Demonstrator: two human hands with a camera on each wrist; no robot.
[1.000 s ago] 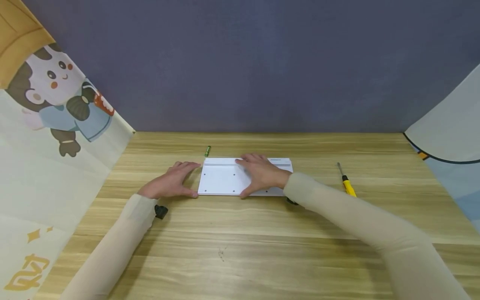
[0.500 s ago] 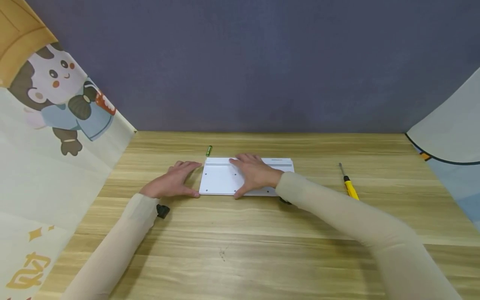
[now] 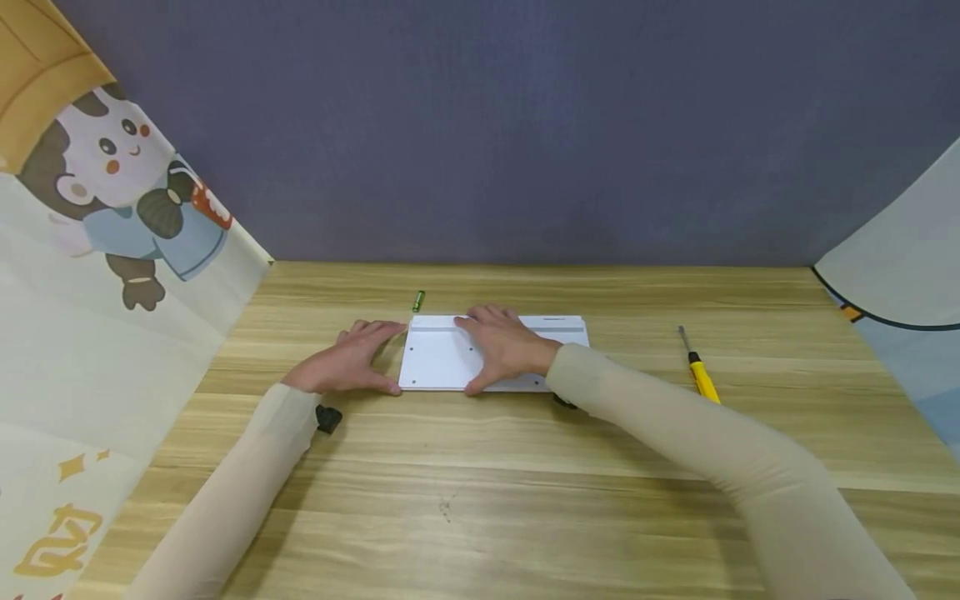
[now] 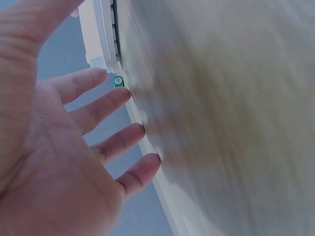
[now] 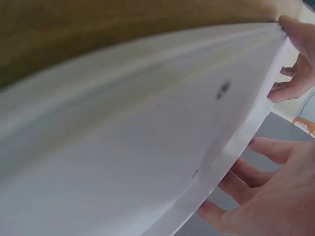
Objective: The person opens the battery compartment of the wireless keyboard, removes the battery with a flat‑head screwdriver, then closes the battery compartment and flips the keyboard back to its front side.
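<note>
A white keyboard (image 3: 438, 362) lies face down on the wooden table, its flat back with small dark screw spots and a grey strip facing up. My right hand (image 3: 508, 343) spans its middle and holds it across the width, thumb at the near edge, fingers at the far edge. In the right wrist view those fingertips meet the rim of the white back (image 5: 123, 157). My left hand (image 3: 348, 358) is spread at the left end, thumb by the near corner, index finger by the far corner. The left wrist view shows its fingers extended, with key edges under the keyboard (image 4: 96, 34).
A small green battery (image 3: 418, 301) lies behind the keyboard's far left corner. To the right is a screwdriver (image 3: 703, 381) with a yellow handle, partly behind the right sleeve. A dark cloth wall (image 3: 525, 133) rises at the table's back edge, with printed fabric at both sides.
My right hand has slid left along the keyboard, uncovering more of its right part. The left hand stays at the left end, and the keyboard has barely shifted.
</note>
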